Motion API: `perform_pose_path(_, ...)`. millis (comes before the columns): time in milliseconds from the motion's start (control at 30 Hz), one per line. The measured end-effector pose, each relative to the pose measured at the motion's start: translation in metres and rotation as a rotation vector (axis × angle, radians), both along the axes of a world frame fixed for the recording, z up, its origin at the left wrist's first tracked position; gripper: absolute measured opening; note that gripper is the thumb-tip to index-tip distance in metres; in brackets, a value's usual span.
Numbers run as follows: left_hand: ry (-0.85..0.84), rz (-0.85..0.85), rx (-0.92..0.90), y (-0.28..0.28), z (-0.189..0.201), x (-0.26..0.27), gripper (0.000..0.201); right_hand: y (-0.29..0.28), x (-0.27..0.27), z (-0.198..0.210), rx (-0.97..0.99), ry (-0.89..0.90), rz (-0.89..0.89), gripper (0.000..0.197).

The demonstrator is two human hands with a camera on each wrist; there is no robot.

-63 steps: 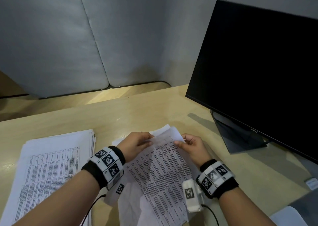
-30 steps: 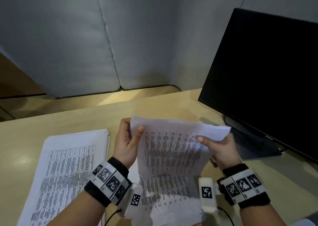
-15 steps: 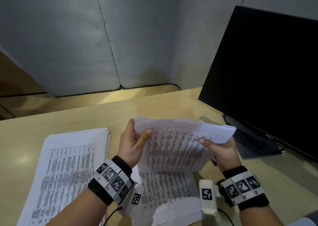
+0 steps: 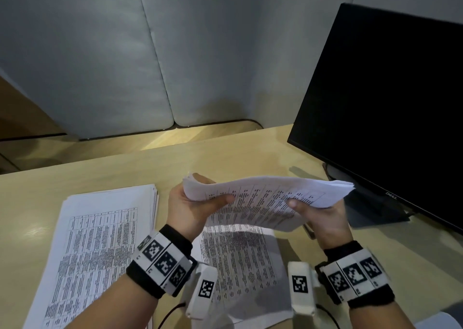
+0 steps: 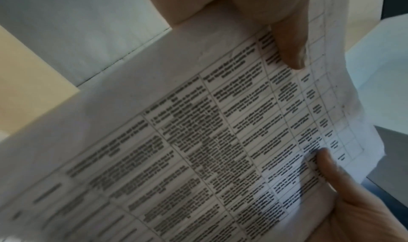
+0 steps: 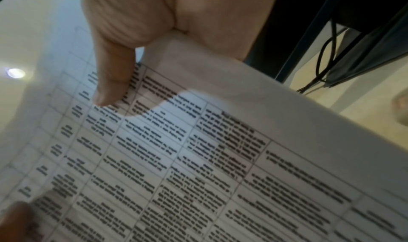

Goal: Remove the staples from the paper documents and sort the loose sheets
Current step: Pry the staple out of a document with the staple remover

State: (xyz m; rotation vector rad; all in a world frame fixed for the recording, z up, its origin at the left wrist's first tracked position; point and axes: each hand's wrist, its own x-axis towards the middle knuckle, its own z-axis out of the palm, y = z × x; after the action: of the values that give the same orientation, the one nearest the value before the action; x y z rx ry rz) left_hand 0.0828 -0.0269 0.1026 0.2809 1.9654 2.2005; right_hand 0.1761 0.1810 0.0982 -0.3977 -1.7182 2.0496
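A bundle of printed sheets [image 4: 263, 198] with tables of text hangs above the desk, its far edge tipped away from me. My left hand [image 4: 193, 203] grips its left end, thumb on the printed face. My right hand [image 4: 318, 213] grips its right end the same way. In the left wrist view the same sheets [image 5: 198, 141] fill the frame under the left hand [image 5: 276, 27]. The right wrist view shows them [image 6: 198, 158] beneath the right hand [image 6: 123, 71]. Another printed sheet [image 4: 240, 258] lies flat on the desk under the held bundle. No staple shows.
A thick stack of printed papers [image 4: 95, 241] lies on the wooden desk [image 4: 225, 153] to the left. A black monitor [image 4: 388, 103] on its stand [image 4: 370, 203] fills the right side. Grey padded panels [image 4: 125, 53] close off the back.
Both hands lifted the sheets off the desk, held them upright, and have now tipped the top edge away toward flat. One sheet stayed on the desk.
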Motion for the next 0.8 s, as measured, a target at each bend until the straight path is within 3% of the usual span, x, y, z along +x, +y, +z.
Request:
perform_pose_path(67,-0.014,-0.017,-0.029,0.002,-0.004,-0.002,0.037,-0.001,-0.002,-0.006,-0.002,-0.030,-0.025,0.038)
perform_pose_path(133,-0.041,-0.070,-0.032,0.003,-0.014,-0.004,0.043,0.001,-0.003,-0.016,-0.036,-0.063,-0.018,0.025)
perform_pose_path(200,-0.050,-0.102,-0.030,0.002,-0.026,-0.007,0.079,0.002,-0.003,-0.018,-0.010,-0.116,-0.014,0.026)
perform_pose_path(233,-0.054,-0.111,-0.043,0.002,-0.029,-0.009,0.087,0.004,-0.004,-0.017,0.013,-0.141,-0.031,0.025)
perform_pose_path(267,-0.060,-0.126,-0.056,0.004,-0.031,-0.010,0.083,0.007,-0.006,-0.015,0.029,-0.168,-0.051,0.023)
perform_pose_path(400,-0.183,-0.155,-0.176,0.011,-0.042,-0.010,0.017,0.015,-0.005,-0.015,-0.003,-0.293,0.006,0.025)
perform_pose_path(433,-0.228,-0.172,-0.223,0.013,-0.048,-0.008,0.010,0.016,-0.003,-0.019,-0.028,-0.330,0.010,0.023)
perform_pose_path(500,-0.290,-0.191,-0.324,0.014,-0.062,-0.003,0.013,0.014,0.002,-0.030,-0.077,-0.431,-0.029,0.017)
perform_pose_path(533,-0.304,-0.195,-0.364,0.015,-0.068,-0.001,0.015,0.016,0.004,-0.036,0.006,-0.512,-0.077,0.013)
perform_pose_path(600,-0.294,-0.195,-0.432,0.015,-0.077,0.000,0.024,0.032,0.004,-0.051,0.481,-0.816,-0.191,0.031)
perform_pose_path(667,-0.262,-0.183,-0.499,0.016,-0.081,0.001,0.037,0.053,0.005,-0.066,0.911,-1.075,-0.183,0.050)
perform_pose_path(700,-0.251,-0.182,-0.521,0.016,-0.083,0.001,0.039,0.061,0.004,-0.074,0.997,-1.171,-0.115,0.052)
perform_pose_path(800,-0.240,-0.202,-0.528,0.018,-0.083,0.004,0.034,0.072,0.004,-0.094,0.968,-1.323,0.088,0.038)
